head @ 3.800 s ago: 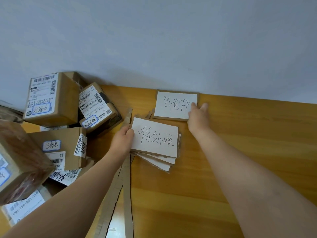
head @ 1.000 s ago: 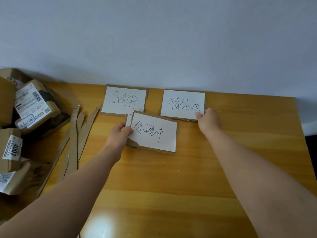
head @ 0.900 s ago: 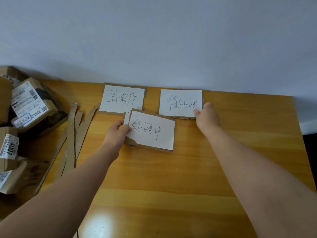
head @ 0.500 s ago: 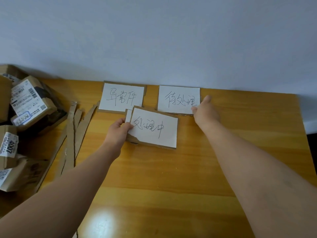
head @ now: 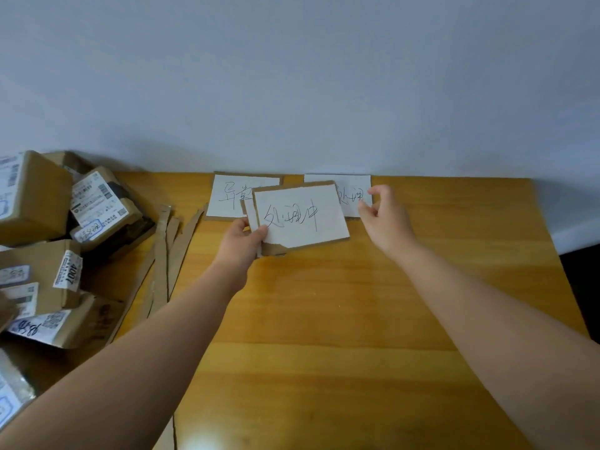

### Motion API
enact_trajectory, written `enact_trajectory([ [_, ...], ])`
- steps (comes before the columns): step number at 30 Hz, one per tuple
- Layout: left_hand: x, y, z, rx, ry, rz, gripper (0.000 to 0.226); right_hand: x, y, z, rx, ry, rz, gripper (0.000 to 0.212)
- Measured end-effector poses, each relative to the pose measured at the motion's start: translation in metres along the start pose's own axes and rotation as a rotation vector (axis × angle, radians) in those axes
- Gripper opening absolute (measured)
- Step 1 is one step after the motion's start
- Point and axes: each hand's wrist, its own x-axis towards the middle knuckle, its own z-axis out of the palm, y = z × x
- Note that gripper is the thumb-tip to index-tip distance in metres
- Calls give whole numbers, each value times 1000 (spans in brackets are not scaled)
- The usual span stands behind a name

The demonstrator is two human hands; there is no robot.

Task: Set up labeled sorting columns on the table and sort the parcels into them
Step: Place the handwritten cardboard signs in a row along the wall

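A white-faced label card (head: 298, 216) on torn brown cardboard backing, hand-lettered in dark ink, fills centre frame, turned slightly so its right end sits higher, held over the wooden table (head: 324, 319). A second card (head: 248, 211) shows as a pale sliver behind its left edge, and the two are gripped as a small stack. The left hand (head: 242, 245) pinches the stack's lower-left corner, with the thumb pressed on the white face and the fingers hidden beneath. Its forearm runs in from the lower left of the frame. The stack overlaps two more cards lying flat along the far edge of the table, just below the pale wall (head: 292, 76). These are the left placed card (head: 227, 198), its writing half covered, and the right placed card (head: 354, 186), of which only the upper and right parts show. The right hand (head: 386, 219) hovers at centre right, by the right placed card's lower-right corner, fingers loosely curled and holding nothing. Whether a fingertip touches that card cannot be told. Its forearm enters from the lower right. Loose cardboard strips (head: 165, 254) lie on the table left of the left hand, and a heap of brown parcels (head: 48, 238) with printed shipping labels crowds the left edge of the frame
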Motion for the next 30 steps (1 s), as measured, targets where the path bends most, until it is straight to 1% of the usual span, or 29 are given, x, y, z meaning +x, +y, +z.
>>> enact_trajectory([
  [3,-13,8,8,-37,-25,64,33,-26,-10,-5,113,22,-28,37],
  [5,-22,13,14,-56,-35,102,31,-38,-14,-9,189,30,1,40],
  [7,-33,18,22,-78,-36,141,29,-49,-17,-15,325,45,55,42],
  [10,-53,22,38,-98,-32,222,32,-64,-19,-32,599,35,137,33],
  [12,-66,22,49,-113,-10,264,30,-74,-15,-46,683,6,144,26],
  [14,-79,19,61,-126,30,278,27,-82,-5,-65,713,-6,153,20],
  [18,-96,10,85,-131,127,245,26,-87,23,-107,735,11,190,19],
  [21,-103,4,103,-123,148,225,27,-83,40,-133,718,38,182,16],
  [23,-105,1,117,-99,141,204,22,-78,50,-145,737,54,191,10],
  [30,-93,-10,154,1,130,160,19,-56,85,-154,739,48,248,24],
])
